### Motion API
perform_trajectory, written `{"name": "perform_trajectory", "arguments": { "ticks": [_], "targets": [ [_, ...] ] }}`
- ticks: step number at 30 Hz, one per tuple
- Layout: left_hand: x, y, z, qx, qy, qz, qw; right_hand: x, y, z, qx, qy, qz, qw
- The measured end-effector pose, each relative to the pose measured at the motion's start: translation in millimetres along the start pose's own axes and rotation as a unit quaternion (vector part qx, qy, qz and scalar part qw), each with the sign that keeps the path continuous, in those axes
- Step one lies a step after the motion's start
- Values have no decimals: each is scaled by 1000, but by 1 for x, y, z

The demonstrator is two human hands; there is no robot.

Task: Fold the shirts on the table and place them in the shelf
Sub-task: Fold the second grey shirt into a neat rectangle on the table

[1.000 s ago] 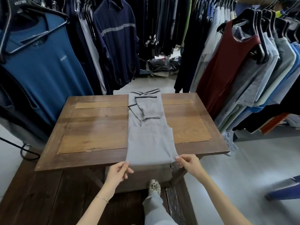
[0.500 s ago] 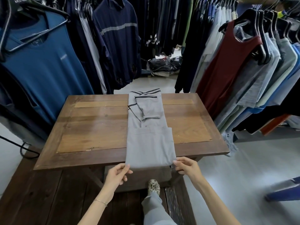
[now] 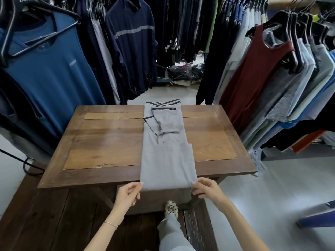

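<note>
Both forearms are bare, with no sleeves visible in the lower part of the frame. The left wrist carries a thin bracelet (image 3: 110, 225). At bottom centre, one leg wears light grey trousers (image 3: 171, 234) and a pale, dark-speckled clog-type shoe (image 3: 171, 208).

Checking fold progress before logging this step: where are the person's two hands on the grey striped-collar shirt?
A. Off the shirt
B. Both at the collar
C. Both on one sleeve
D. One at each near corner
D: the left hand and right hand pinch the near corners of the grey striped-collar shirt at the wooden table's near edge.
</note>
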State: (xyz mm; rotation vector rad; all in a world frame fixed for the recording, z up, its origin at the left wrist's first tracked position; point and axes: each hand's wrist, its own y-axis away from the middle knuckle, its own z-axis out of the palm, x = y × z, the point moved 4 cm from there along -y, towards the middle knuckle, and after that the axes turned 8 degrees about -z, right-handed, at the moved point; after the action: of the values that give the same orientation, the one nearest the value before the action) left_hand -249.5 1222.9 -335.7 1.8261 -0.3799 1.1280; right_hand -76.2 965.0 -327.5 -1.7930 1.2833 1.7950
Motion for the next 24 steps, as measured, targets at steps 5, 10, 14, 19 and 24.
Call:
{"name": "perform_trajectory", "arguments": {
  "ticks": [5,10,14,19,24],
  "targets": [
    [42,-20,-4,59,-107,79,989,-16,-14,-6,97,87,-35,991],
    [74,-54,3,92,-140,94,981,-31,-42,-14,181,156,-60,969],
    [78,-77,7,126,-173,99,972,-48,-67,-8,169,133,-45,976],
    [83,-85,8,146,-164,112,969,-59,-95,-9,171,83,-15,982],
    [77,-97,4,129,-126,84,980,-69,-122,-8,139,88,-35,986]
  ]
}}
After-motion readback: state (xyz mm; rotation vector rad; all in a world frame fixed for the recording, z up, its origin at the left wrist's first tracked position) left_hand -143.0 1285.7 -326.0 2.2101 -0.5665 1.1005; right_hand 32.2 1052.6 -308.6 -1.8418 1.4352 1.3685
